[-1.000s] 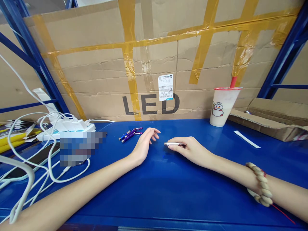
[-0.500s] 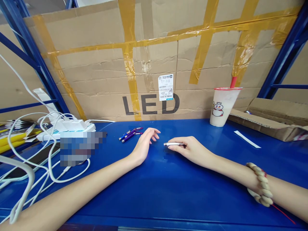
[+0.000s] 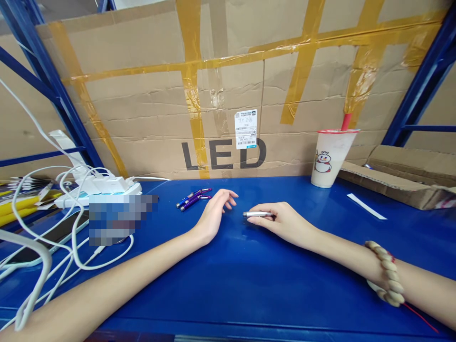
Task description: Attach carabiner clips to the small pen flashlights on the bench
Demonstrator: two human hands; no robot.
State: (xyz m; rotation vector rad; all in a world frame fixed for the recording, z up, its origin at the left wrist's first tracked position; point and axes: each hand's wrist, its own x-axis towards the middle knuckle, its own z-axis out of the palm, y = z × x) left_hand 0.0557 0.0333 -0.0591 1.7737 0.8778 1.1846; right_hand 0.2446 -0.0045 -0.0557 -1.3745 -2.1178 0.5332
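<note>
Cables (image 3: 44, 260) tangle at left; a smooth lidded cup (image 3: 333, 159) stands right, before creased, taped cardboard (image 3: 149, 114). Left hand (image 3: 215, 216) curves, fingers loosely spread, near two glossy tubes (image 3: 191, 201); right hand (image 3: 276, 216) pinches a slim silvery cylinder (image 3: 254, 214) at mid-tabletop (image 3: 228, 280).

This looks like a storeroom or warehouse corner that doubles as a workplace. Blue metal posts (image 3: 409, 109) of racking flank a blue worktop (image 3: 228, 289), and behind it stands a big carton (image 3: 153, 118) printed "LED", crossed with yellow tape (image 3: 191, 90) and bearing a shipping label (image 3: 245, 129). A loaded power strip (image 3: 132, 191), tangled white cables (image 3: 74, 237) and a drink cup (image 3: 333, 159) show that someone spends time here.
</note>
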